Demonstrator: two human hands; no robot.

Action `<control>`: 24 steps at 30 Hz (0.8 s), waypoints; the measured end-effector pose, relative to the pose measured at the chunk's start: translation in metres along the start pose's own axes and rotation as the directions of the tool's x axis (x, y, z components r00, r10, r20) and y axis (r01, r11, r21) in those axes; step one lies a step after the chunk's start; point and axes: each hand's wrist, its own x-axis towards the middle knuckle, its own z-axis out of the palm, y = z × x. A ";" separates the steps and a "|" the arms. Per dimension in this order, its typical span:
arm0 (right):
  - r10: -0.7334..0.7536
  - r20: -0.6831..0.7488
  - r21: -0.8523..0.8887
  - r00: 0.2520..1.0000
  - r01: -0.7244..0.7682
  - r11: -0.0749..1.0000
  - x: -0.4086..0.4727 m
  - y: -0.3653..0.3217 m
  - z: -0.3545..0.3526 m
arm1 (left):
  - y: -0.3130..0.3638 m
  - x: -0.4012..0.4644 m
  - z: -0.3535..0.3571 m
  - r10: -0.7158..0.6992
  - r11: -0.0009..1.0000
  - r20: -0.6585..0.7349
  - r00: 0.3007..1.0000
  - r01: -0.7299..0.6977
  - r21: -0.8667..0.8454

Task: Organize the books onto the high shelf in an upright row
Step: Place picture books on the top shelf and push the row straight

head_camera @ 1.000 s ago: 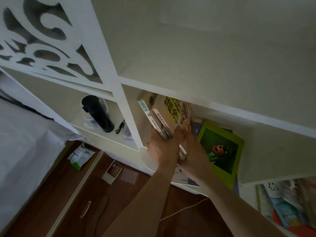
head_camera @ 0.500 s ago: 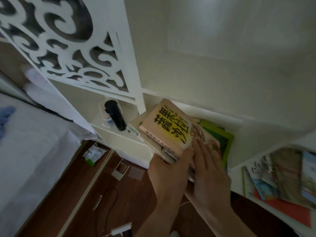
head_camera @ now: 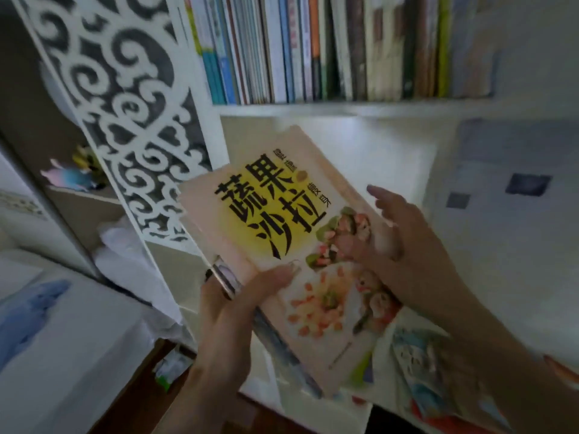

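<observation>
Head view, blurred: left hand (head_camera: 232,305) pinches salad book (head_camera: 282,242), hiding books beneath; right hand (head_camera: 404,242) spread.

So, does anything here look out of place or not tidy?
Yes. Several thin books lie flat and fanned out on the lower shelf at the right, not upright like the row on the high shelf. The left hand grips a tilted stack topped by the salad cookbook.

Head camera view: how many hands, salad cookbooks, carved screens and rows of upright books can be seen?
Hands: 2, left hand and right hand
salad cookbook: 1
carved white screen: 1
row of upright books: 1
Total: 5
</observation>
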 end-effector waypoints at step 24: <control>-0.080 -0.457 -0.209 0.886 -0.020 0.978 0.136 0.020 -0.303 | 0.140 0.113 0.380 0.873 0.391 0.201 0.443 -0.885 0.252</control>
